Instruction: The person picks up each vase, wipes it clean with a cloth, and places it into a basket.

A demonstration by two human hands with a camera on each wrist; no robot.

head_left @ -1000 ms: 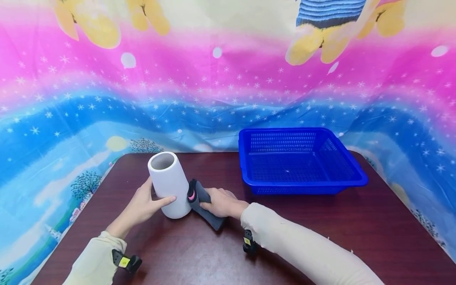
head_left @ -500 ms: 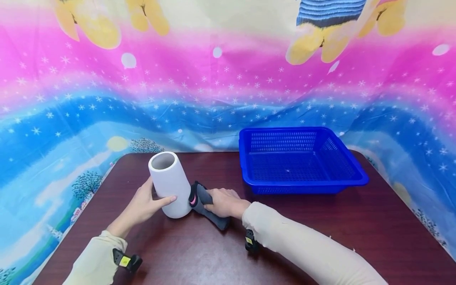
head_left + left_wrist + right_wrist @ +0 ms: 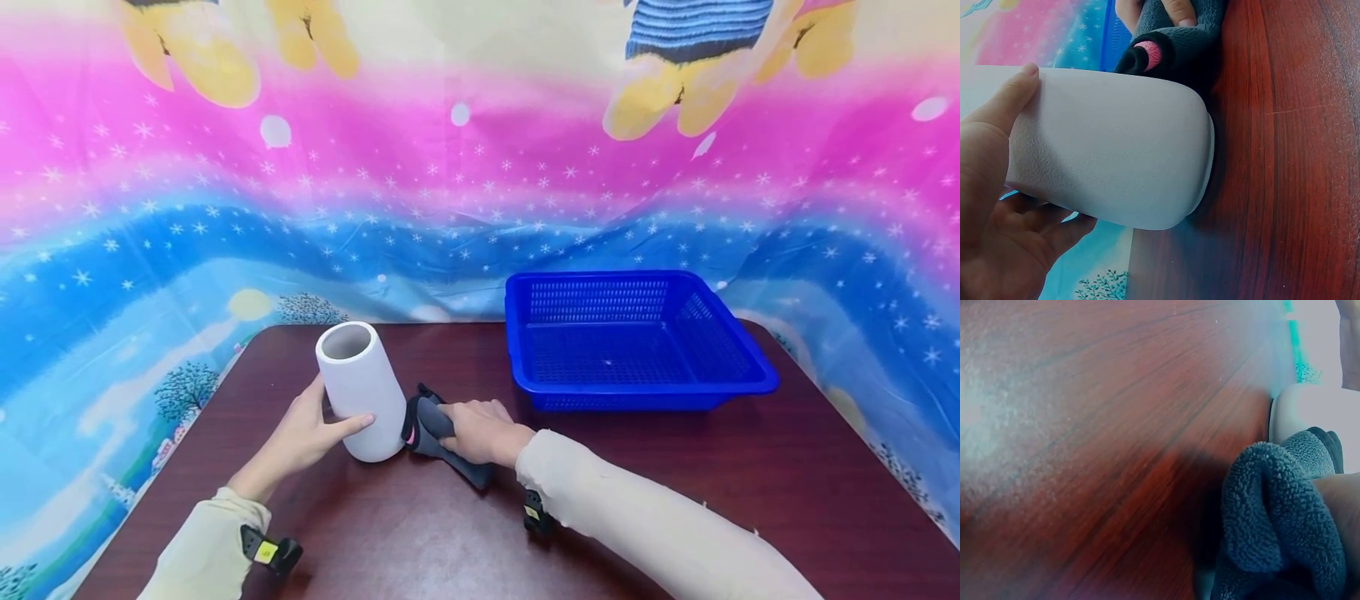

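A white vase (image 3: 365,400), wide-mouthed and tapering toward the top, is at the left of the table with its opening up. My left hand (image 3: 303,429) grips it from the left side, thumb across the front and fingers around the back. In the left wrist view the base of the vase (image 3: 1122,147) is close over the tabletop. My right hand (image 3: 480,431) holds a folded dark grey cleaning cloth (image 3: 435,421) with black edging and a pink patch, its left end right at the vase's lower right side. The right wrist view shows the fluffy cloth (image 3: 1282,512) bunched below the hand.
A blue perforated plastic basket (image 3: 645,390) stands at the back right of the dark red-brown wooden table (image 3: 420,542). A printed curtain (image 3: 450,183) in pink and blue hangs behind the table's far edge.
My right hand has shifted slightly right and down along the vase's side with the cloth, whose lower end moved right. The left hand and vase stay nearly where they were.
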